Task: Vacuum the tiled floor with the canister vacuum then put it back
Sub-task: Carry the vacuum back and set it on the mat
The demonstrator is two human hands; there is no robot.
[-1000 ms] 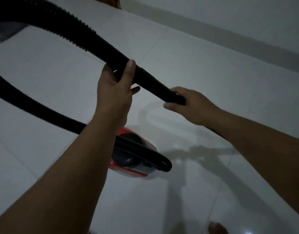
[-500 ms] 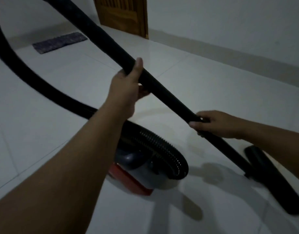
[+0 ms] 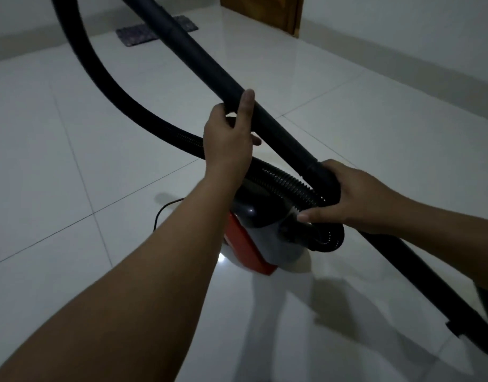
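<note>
A red and grey canister vacuum [image 3: 258,241] sits on the white tiled floor [image 3: 375,139] below my hands. Its ribbed black hose [image 3: 105,86] loops up to the left and out of the top edge. A long black wand [image 3: 209,64] runs diagonally from the upper left to the lower right, ending at a dark floor nozzle [image 3: 485,307] at the right edge. My left hand [image 3: 229,139] grips the wand near its middle, thumb on top. My right hand [image 3: 358,199] grips the wand lower down, at a joint, just above the canister.
A dark doormat [image 3: 154,30] lies on the floor at the far left, and a wooden door [image 3: 267,9] stands at the back beside a white wall. A thin black cord [image 3: 163,210] trails from the canister to the left. Open tile surrounds the vacuum.
The view has tilted and widened, showing the door and mat. The wand now extends past my right hand to the floor nozzle. My right hand has slid down the wand and sits over the canister.
</note>
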